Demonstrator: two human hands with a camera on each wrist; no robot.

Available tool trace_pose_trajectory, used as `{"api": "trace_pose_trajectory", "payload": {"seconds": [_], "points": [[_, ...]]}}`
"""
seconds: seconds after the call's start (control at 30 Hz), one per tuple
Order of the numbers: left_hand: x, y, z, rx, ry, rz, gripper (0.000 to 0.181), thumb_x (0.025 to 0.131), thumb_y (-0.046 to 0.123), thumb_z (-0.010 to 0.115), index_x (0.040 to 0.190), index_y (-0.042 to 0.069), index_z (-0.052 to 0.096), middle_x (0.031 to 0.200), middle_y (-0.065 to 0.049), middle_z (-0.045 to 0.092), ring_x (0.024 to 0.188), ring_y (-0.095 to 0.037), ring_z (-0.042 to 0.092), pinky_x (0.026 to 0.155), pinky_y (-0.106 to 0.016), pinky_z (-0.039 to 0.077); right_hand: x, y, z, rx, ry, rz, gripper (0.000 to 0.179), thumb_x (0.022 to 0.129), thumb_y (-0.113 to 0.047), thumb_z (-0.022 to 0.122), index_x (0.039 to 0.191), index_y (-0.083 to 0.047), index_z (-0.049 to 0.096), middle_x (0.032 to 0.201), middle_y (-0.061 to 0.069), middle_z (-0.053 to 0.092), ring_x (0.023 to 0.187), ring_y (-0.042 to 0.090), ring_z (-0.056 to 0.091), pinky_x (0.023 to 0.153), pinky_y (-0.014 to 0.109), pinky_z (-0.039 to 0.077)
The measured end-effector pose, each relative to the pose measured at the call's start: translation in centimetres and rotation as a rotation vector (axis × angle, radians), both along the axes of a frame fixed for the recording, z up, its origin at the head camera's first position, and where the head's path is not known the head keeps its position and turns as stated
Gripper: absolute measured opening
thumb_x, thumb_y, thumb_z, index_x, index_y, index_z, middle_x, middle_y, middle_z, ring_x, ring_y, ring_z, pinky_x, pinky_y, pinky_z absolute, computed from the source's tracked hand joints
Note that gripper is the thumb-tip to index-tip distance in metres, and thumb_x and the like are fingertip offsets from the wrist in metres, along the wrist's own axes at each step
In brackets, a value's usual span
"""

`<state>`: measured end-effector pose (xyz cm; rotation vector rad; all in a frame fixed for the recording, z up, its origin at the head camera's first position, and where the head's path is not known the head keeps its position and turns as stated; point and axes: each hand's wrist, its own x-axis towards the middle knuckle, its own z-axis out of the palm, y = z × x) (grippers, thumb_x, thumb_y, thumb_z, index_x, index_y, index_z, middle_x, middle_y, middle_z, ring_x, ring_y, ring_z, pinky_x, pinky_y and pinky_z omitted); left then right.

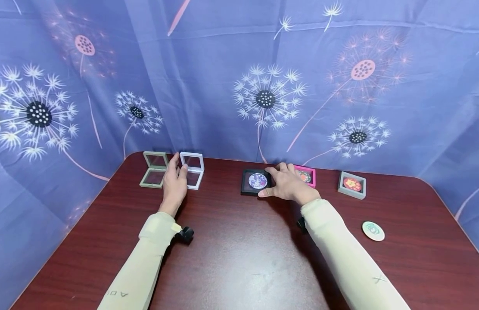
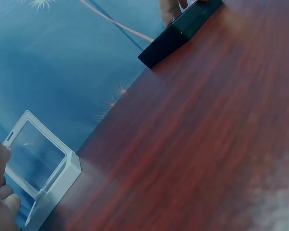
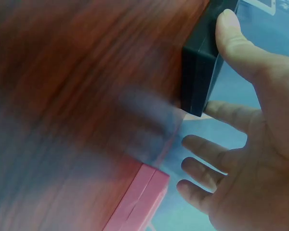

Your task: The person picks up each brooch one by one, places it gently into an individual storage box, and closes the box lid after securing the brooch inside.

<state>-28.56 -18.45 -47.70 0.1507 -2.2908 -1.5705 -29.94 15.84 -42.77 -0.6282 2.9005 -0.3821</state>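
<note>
The left hand (image 1: 175, 183), thumb apart, is near the surface's (image 1: 224, 228) far left corner. The right hand (image 1: 287, 183) pinches near the far edge.

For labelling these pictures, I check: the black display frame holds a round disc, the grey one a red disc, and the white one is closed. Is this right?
Not quite: the white display frame is open, its lid raised, as the head view shows. The black display frame holds a round disc, the grey display frame a red disc.
</note>
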Motion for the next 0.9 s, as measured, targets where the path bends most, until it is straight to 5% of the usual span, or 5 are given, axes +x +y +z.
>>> {"api": "trace_pose_trajectory", "payload": {"seconds": [0.17, 0.4, 0.77, 0.9], "points": [[-0.6, -0.2, -0.3, 0.001, -0.019, 0.027, 0.052, 0.113, 0.013, 0.048, 0.162, 0.000, 0.038, 0.163, -0.024, 0.041, 0.150, -0.039, 0.041, 0.123, -0.043, 0.034, -0.6, 0.1, 0.2, 0.031, -0.021, -0.027, 0.096, 0.086, -0.060, 0.083, 0.160, -0.010, 0.047, 0.151, 0.029, 0.043, 0.135, 0.047, 0.037, 0.115, 0.065, 0.034], [-1.5, -1.0, -0.2, -0.019, -0.150, -0.009, 0.050, 0.116, 0.022, 0.046, 0.161, 0.002, 0.042, 0.158, -0.022, 0.049, 0.145, -0.037, 0.046, 0.120, -0.048, 0.036, -1.5, 0.6, 0.4, 0.014, -0.030, -0.029, 0.095, 0.085, -0.056, 0.086, 0.159, -0.010, 0.048, 0.149, 0.031, 0.044, 0.135, 0.047, 0.035, 0.115, 0.062, 0.033], [-2.3, -1.7, 0.1, 0.048, -0.100, -0.034, 0.040, 0.113, 0.016, 0.053, 0.149, -0.002, 0.057, 0.142, -0.025, 0.062, 0.131, -0.032, 0.057, 0.114, -0.040, 0.044, -2.6, 0.9, 0.4, 0.053, -0.055, -0.060, 0.098, 0.085, -0.057, 0.085, 0.161, -0.011, 0.044, 0.150, 0.033, 0.042, 0.138, 0.051, 0.034, 0.116, 0.065, 0.033], [-2.7, -2.1, -0.1, 0.008, -0.090, -0.051, 0.040, 0.113, 0.015, 0.054, 0.148, -0.002, 0.058, 0.141, -0.025, 0.063, 0.129, -0.032, 0.056, 0.113, -0.040, 0.042, -2.9, 1.0, 0.3, 0.063, -0.063, -0.061, 0.098, 0.085, -0.058, 0.085, 0.161, -0.012, 0.044, 0.149, 0.034, 0.043, 0.139, 0.051, 0.034, 0.115, 0.066, 0.033]]}}
